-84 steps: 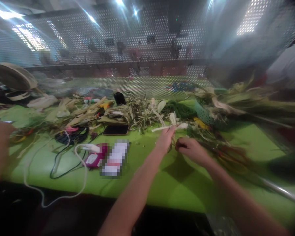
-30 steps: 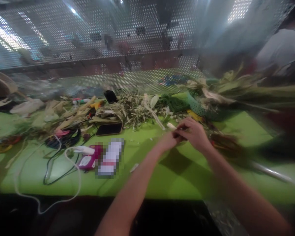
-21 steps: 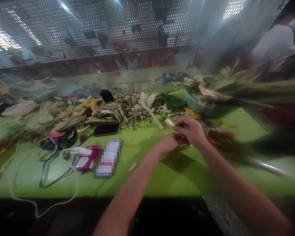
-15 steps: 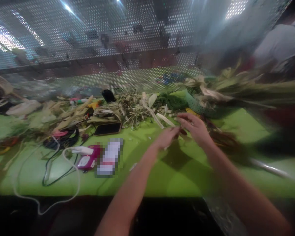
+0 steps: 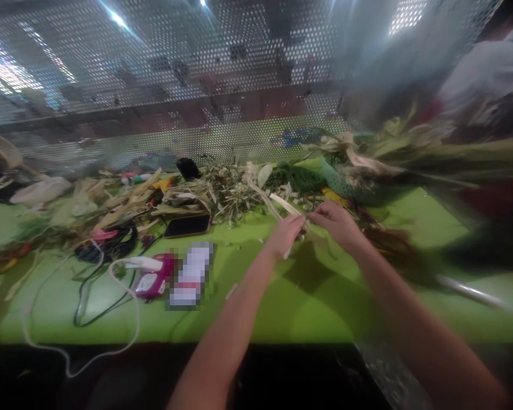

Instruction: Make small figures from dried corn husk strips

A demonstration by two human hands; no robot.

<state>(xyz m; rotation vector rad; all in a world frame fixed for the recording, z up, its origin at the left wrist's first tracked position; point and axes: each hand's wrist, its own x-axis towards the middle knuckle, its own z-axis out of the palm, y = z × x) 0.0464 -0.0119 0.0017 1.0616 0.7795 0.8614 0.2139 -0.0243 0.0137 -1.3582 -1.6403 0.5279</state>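
My left hand (image 5: 287, 234) is closed in a pinch above the green table (image 5: 265, 319), gripping a pale strip of dried leaf (image 5: 283, 203) that juts up and to the left from its fingertips. Close beside it, my right hand (image 5: 337, 225) also has its thumb and fingers pressed together. Whatever lies between the right fingertips is too small and blurred to name. Just beyond both hands lies a heap of dried stems and leaf scraps (image 5: 228, 191). A small greenish scrap hangs blurred below the right fingers.
Left of my hands lie a dark phone (image 5: 187, 225), a blurred-out bright screen (image 5: 191, 276), a magenta device (image 5: 156, 279) and a white cable (image 5: 137, 324). A green basket (image 5: 336, 173) with long dried leaves (image 5: 378, 165) stands at the right. Behind rises a perforated metal panel (image 5: 239, 131); a person in white (image 5: 483, 74) is beyond.
My right hand has closed its fingers and lowered slightly, ending a little apart from my left hand. My left hand has shifted slightly left, the pale strip with it.
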